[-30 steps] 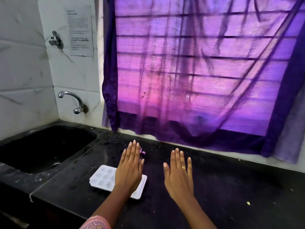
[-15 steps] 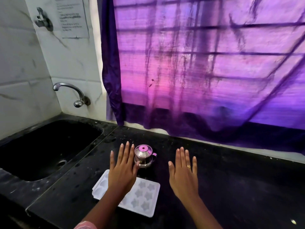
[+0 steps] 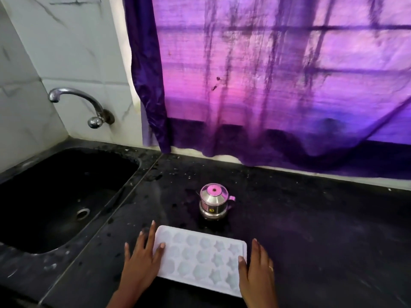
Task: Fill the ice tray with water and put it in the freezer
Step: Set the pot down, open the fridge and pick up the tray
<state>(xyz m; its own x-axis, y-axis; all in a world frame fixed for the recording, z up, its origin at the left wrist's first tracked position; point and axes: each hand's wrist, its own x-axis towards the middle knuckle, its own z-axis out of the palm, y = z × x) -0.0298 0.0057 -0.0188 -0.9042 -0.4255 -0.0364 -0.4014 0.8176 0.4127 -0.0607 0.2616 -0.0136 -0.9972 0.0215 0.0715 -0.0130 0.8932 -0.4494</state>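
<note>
dark stone surface (image 3: 311,230) carries the white ice tray (image 3: 200,256) at its near edge, with a small steel pot (image 3: 213,201) just beyond it. my left hand (image 3: 142,261) and right hand (image 3: 258,270) flank its short ends, fingers straight, thumbs touching the rim, gripping nothing. i judge it best to pinch both ends evenly and keep it level toward the sink (image 3: 55,196) and tap (image 3: 77,96) on the left.

Black stone counter (image 3: 311,230) fills lower frame, speckled with pale flecks. Black sink (image 3: 55,185) sunk into it at left. White ice tray (image 3: 200,256) flat at lower centre, cavities up. Small steel pot (image 3: 213,202) with pink-topped lid upright just above tray, apart from it
</note>
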